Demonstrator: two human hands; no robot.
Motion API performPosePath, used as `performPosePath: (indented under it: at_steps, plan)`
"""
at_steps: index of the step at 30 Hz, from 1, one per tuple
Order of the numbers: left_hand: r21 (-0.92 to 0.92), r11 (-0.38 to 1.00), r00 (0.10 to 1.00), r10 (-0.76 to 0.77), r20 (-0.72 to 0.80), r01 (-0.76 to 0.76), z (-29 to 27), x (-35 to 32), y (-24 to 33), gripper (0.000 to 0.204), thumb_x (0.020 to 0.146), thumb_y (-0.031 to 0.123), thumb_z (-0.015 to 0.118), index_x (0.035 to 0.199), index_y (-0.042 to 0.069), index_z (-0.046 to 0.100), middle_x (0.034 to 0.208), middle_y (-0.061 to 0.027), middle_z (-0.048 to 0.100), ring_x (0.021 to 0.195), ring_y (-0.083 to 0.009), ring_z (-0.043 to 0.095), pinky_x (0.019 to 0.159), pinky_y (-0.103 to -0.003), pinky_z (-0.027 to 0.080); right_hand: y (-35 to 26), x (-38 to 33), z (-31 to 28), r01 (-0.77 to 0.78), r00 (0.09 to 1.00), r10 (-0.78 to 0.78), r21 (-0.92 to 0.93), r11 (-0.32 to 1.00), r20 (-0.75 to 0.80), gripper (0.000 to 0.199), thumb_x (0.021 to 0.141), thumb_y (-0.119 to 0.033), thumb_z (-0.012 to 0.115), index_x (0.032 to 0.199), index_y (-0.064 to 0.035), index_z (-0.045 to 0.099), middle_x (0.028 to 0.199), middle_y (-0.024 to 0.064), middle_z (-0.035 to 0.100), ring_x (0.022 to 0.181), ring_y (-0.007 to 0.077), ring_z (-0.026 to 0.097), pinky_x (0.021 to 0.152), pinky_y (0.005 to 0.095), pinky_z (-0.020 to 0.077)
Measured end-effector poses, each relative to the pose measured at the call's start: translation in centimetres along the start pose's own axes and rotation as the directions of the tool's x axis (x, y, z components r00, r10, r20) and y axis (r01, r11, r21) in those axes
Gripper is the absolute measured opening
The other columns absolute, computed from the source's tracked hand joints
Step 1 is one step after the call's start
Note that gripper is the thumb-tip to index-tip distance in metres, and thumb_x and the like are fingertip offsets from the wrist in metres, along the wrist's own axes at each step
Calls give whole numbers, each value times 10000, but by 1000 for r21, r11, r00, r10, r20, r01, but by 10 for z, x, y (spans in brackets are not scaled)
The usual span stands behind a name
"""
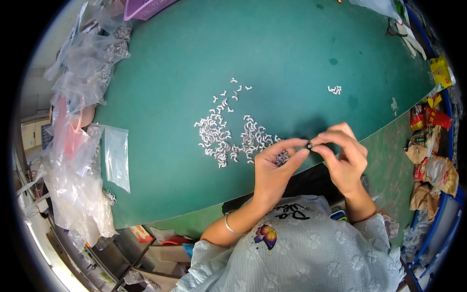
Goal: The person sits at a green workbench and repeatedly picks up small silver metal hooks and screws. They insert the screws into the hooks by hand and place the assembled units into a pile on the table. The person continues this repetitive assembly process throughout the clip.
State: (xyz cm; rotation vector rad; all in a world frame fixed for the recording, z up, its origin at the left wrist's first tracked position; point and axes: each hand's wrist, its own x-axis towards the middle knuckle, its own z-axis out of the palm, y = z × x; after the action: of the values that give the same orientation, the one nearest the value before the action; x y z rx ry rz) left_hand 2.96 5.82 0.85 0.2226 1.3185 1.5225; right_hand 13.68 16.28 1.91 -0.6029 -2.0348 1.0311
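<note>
A person's left hand (pixel 275 165) and right hand (pixel 343 155) pinch 1 tiny metal piece (pixel 310 144) between fingertips above the green table (pixel 170 160); light, stiff, likely slippery; loose pieces (pixel 228 136) lie beside.

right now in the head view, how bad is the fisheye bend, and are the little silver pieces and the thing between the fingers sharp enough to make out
Head view: strong fisheye, the green table edge curves and the corners go black. Lighting is even, with soft glare on the clear plastic bags. The silver pieces are sharp as a heap. The tiny piece pinched between left hand and right hand is too small to identify.
</note>
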Motion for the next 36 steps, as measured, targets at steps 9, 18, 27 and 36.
performPosePath:
  at_steps: [9, 18, 27, 36]
  plan:
    - [18, 997, 995, 77, 69, -79, 1, -4, 5, 115, 803, 41, 643, 902, -15, 662, 669, 35, 524, 636, -29, 438, 566, -182, 367, -10, -1, -5, 129, 991, -128, -36, 991, 23, 262, 626, 92, 701, 865, 49, 600, 756, 127, 643, 673, 244, 573, 598, 304, 469]
    - [-129, 990, 998, -51, -35, 46, -7, -2, 2, 209, 884, 117, 553, 1023, -30, 604, 570, 73, 363, 478, -19, 268, 421, -194, 182, 56, 27, -15, -113, 965, 2, -405, 907, -264, 206, 669, 62, 690, 855, 10, 619, 740, 84, 625, 676, 157, 581, 617, 258, 465]
    - [-96, 991, 994, -102, -45, 97, -37, -18, -5, 214, 916, 130, 497, 1032, -30, 579, 558, 71, 332, 476, -23, 257, 418, -192, 181, 34, 22, 2, -39, 995, -1, -379, 924, -104, 219, 645, 26, 706, 845, -4, 623, 765, 85, 615, 733, 239, 569, 672, 324, 459]
    - [-361, 891, 961, -256, 102, 275, -53, -32, 2, 238, 929, 107, 429, 1103, -24, 526, 638, 8, 405, 507, -43, 302, 412, -182, 221, 18, 7, 48, 31, 914, 46, -181, 983, 402, 292, 660, 28, 673, 937, -4, 587, 886, 110, 594, 823, 276, 530, 710, 360, 425]
